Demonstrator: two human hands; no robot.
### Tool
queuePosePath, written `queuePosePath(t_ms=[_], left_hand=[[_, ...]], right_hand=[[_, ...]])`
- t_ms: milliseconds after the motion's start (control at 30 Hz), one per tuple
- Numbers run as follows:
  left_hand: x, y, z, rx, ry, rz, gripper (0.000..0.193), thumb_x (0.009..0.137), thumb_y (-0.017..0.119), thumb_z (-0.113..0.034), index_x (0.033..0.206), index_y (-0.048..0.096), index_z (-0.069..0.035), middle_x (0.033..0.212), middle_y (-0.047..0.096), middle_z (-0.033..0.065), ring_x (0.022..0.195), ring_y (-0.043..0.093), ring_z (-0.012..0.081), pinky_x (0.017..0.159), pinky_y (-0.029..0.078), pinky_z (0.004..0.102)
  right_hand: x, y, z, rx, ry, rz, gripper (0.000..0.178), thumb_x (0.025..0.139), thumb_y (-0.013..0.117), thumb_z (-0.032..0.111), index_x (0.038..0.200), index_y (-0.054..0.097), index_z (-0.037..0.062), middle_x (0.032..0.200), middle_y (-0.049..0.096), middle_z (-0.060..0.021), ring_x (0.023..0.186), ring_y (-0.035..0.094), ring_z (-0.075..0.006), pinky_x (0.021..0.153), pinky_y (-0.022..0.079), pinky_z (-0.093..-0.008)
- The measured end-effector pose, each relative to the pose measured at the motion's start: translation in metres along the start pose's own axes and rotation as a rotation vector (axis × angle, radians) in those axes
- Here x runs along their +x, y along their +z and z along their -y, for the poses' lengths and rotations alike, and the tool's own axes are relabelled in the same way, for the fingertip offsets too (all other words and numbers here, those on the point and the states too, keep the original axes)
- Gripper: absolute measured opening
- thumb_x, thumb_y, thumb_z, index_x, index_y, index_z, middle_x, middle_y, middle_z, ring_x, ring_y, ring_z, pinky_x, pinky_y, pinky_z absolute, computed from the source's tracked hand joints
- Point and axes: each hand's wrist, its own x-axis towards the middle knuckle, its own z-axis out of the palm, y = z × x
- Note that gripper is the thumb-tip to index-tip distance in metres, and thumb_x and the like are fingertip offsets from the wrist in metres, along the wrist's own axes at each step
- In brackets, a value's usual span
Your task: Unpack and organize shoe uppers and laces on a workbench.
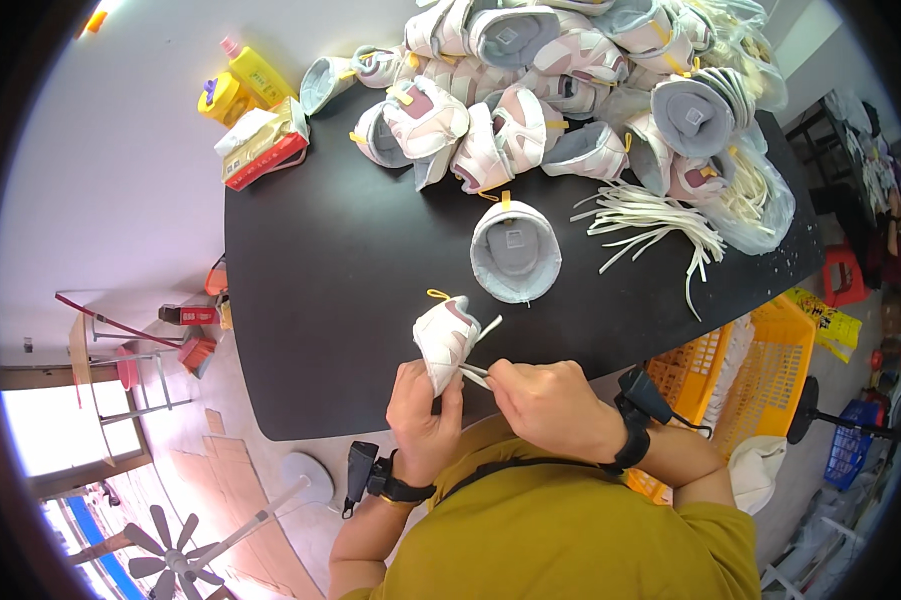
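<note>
Near the front edge of the black table (340, 330), my left hand (422, 420) is closed around the lower end of a small white shoe upper (440, 345) with mauve panels and a yellow pull loop. My right hand (555, 400), just beside it, pinches a cream shoelace (475, 372) against the upper's side. Part of the lace sticks out past the upper; how it runs under my fingers is hidden. Farther in stands another shoe upper (482, 268), its grey lining showing. A loose bundle of cream laces (650, 222) lies to the right of it.
A heap of similar shoe uppers (515, 130) covers the table's far side. A tissue box (265, 150) and yellow bottles (255, 75) stand at far left. Beyond the right edge are orange crates (770, 350). A fan (175, 560) stands at lower left.
</note>
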Motion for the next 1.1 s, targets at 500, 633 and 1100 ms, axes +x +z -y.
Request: queuePosePath(t_ms=[500,633,1100], left_hand=[[-0.002,0.017,0.01,0.207,0.123,-0.004,0.029,0.075,0.064,0.01,0.103,0.062,0.004,0.078,0.053,0.0135,0.069,0.052,0.0311,0.059,0.043,0.0405],[0.008,0.013,0.005,0.232,0.147,0.065,0.029,0.073,0.062,0.011,0.101,0.06,0.003,0.079,0.052,0.0151,0.071,0.053,0.0333,0.061,0.044,0.0417],[0.005,0.001,-0.02,0.191,0.168,0.024,0.024,0.073,0.062,0.012,0.095,0.059,0.006,0.077,0.051,0.0155,0.07,0.052,0.0333,0.059,0.044,0.041]], right_hand=[[0.001,0.028,-0.018,1.715,0.926,0.368,0.024,0.1,0.042,0.023,0.083,0.053,0.0114,0.056,0.033,0.0081,0.042,0.021,-0.0038,0.038,0.016,-0.0219],[0.002,0.038,-0.031,0.227,0.042,-0.041,0.016,0.094,0.052,0.016,0.08,0.052,0.0074,0.055,0.053,-0.0071,0.042,0.054,-0.0221,0.04,0.039,-0.0338],[0.002,0.011,0.0,0.86,0.51,0.228,0.023,0.098,0.05,0.02,0.08,0.05,0.0057,0.058,0.051,-0.001,0.041,0.044,-0.0132,0.039,0.034,-0.0292]])
